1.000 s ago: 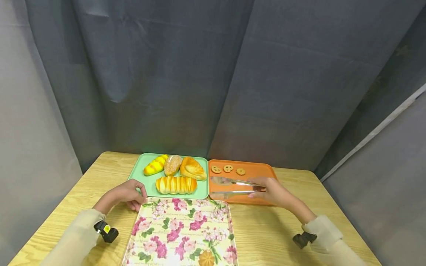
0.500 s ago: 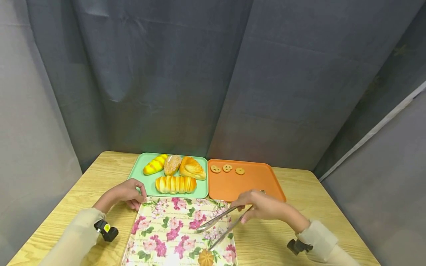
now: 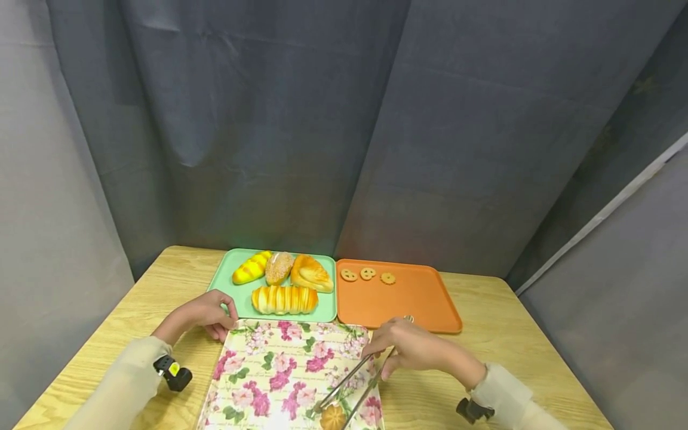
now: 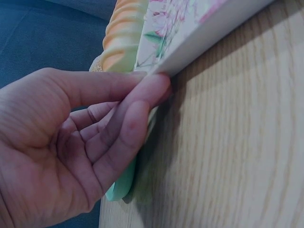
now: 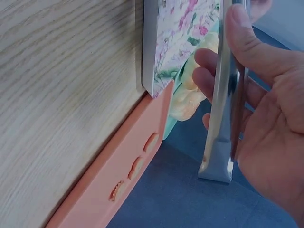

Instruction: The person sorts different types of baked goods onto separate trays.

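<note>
My left hand [image 3: 206,313] pinches the far left corner of the floral tray [image 3: 290,364] between thumb and fingers, as the left wrist view shows up close. In my right hand [image 3: 414,346] is a pair of metal tongs [image 5: 223,109], gripped near the hinged end and pointing down toward me. The tong tips stand on either side of a round golden pastry [image 3: 333,417] at the near edge of the floral tray. Whether they touch the pastry, I cannot tell.
Behind the floral tray, a green tray [image 3: 242,301] bears several breads, including a long ridged loaf [image 3: 285,300]. Beside it, an orange tray [image 3: 419,292] holds small biscuits [image 3: 368,273] along its far side. A grey curtain [image 3: 269,119] hangs behind the wooden table [image 3: 484,322].
My right hand has brought the tongs from above the orange tray down and toward me, and their tips now straddle the round pastry. My left hand has stayed at the tray corner.
</note>
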Motion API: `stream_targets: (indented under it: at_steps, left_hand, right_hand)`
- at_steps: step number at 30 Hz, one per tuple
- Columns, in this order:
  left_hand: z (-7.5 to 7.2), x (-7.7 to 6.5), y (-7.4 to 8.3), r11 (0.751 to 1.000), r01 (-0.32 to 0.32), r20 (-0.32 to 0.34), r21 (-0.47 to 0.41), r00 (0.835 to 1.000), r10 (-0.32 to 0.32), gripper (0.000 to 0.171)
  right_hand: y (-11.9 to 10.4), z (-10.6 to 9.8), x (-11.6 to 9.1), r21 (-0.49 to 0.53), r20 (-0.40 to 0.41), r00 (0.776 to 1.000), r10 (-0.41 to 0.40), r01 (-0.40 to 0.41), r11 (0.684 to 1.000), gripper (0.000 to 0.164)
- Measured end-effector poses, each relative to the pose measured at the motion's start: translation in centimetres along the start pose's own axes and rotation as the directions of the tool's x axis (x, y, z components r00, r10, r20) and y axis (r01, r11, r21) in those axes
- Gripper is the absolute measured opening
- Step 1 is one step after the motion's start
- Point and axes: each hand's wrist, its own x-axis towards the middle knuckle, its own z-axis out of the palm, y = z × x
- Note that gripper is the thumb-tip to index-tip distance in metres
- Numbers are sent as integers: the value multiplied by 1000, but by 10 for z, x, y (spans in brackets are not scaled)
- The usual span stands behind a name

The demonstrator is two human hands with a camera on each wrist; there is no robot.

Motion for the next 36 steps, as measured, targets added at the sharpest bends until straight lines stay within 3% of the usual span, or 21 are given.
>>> stream_targets:
  at_steps: [7, 19, 36]
  left_hand:
    - [1, -1, 1, 1000, 5, 2, -3, 1000, -5, 13]
    - [0, -1, -1, 1000, 1, 0, 6, 1000, -1, 12]
    - [0, -2, 0, 1000, -11, 5, -5, 1000, 11, 12]
  right_hand:
    - [-3, 2, 0, -105, -24, 997, 68, -70, 992, 47]
    - [-3, 3, 2, -136, -54, 992, 115, -122, 983, 46]
    - [0, -9, 3, -207, -159, 975, 155, -187, 960, 47]
